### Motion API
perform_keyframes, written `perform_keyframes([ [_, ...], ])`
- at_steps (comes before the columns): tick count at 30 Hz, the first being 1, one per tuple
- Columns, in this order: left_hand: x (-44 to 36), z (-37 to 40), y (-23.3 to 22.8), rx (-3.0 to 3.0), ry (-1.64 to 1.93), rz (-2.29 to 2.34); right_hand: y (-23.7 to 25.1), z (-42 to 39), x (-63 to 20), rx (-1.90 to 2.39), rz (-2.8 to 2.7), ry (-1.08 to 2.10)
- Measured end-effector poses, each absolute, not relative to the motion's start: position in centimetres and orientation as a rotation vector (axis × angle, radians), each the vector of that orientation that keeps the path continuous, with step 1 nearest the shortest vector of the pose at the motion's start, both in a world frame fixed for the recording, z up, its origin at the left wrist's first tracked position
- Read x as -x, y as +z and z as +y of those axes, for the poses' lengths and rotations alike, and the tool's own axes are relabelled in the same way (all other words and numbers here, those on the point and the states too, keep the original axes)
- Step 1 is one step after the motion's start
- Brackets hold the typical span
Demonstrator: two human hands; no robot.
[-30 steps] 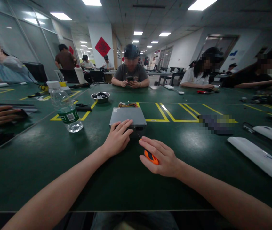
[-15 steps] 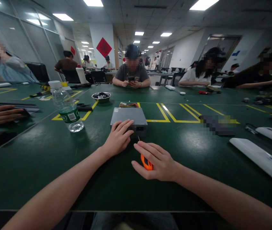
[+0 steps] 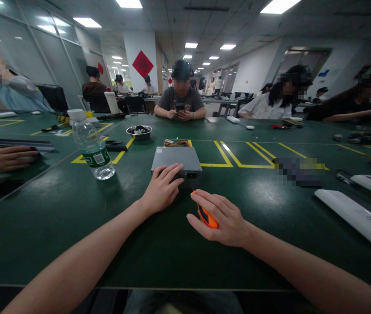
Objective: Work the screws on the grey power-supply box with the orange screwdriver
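A grey computer power supply [image 3: 176, 158] lies on the green table, its power socket facing me and a bundle of coloured cables at its far side. My left hand [image 3: 163, 186] holds its near left edge, fingers over the top and thumb along the front face. In my right hand [image 3: 220, 216] is a screwdriver [image 3: 209, 219] with an orange and black handle, gripped between thumb and fingers. Its thin shaft slants up and left toward the front of the power supply. Whether the tip touches the case, I cannot tell.
A water bottle [image 3: 97, 152] stands left of the power supply, with a metal bowl [image 3: 139, 132] of small dark parts behind. White long casings [image 3: 355, 218] lie at right. A co-worker's hand [image 3: 7, 159] is at far left; another person [image 3: 180, 102] sits opposite with a phone.
My right hand has shifted slightly right with the screwdriver, whose handle now tilts more and shows more of its length. My left hand stays on the power supply.
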State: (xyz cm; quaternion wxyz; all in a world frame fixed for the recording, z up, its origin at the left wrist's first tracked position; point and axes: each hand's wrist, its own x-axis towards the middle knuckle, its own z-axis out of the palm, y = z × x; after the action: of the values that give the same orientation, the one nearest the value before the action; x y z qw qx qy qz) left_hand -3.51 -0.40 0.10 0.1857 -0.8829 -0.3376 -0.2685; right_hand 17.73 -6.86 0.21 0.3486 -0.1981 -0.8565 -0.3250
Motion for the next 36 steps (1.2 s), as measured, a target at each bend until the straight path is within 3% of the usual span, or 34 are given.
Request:
perform_keyframes([
  [36,3.3,-0.6,0.1,2.467,-0.746,-0.973,0.3,-7.0,-18.1,0.559,-2.256,-0.839],
])
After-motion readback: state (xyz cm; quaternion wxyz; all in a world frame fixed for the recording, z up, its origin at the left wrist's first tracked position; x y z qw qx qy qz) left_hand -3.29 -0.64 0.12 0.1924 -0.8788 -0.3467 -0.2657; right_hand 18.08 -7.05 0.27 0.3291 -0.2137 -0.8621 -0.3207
